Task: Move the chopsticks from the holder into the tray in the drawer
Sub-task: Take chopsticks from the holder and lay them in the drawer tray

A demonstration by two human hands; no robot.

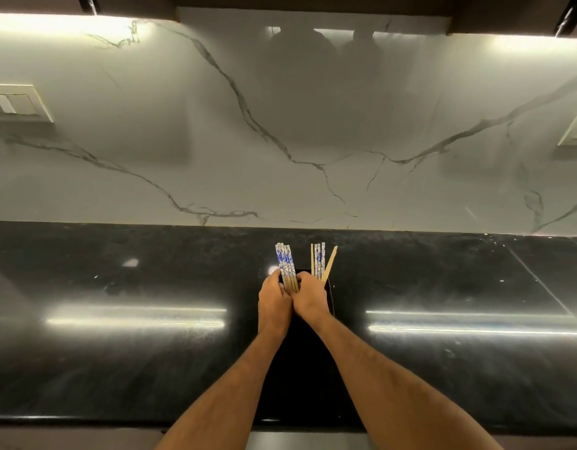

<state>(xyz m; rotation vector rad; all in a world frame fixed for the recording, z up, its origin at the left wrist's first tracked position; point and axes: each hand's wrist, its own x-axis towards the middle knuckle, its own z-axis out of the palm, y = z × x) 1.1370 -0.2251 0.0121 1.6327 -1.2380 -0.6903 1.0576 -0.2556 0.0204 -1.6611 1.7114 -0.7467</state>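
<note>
1. A glossy black stone surface (118, 352) runs across the scene, streaked with reflected light.
2. Behind it, a white marble-look backsplash (280, 125) with grey veins.
3. A switch plate (17, 103) on the far left wall.
4. A socket (576, 129) on the far right.
5. Strip lighting (60, 26) glows under dark cabinets.

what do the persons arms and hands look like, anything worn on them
Both forearms are bare all the way to the bottom edge of the picture: no sleeves show. The left hand and the right hand wear no gloves, and no watch, band or ring can be seen on the wrists or the backs of the hands. Fine hair runs along both forearms. The fingers are mostly hidden.
</note>
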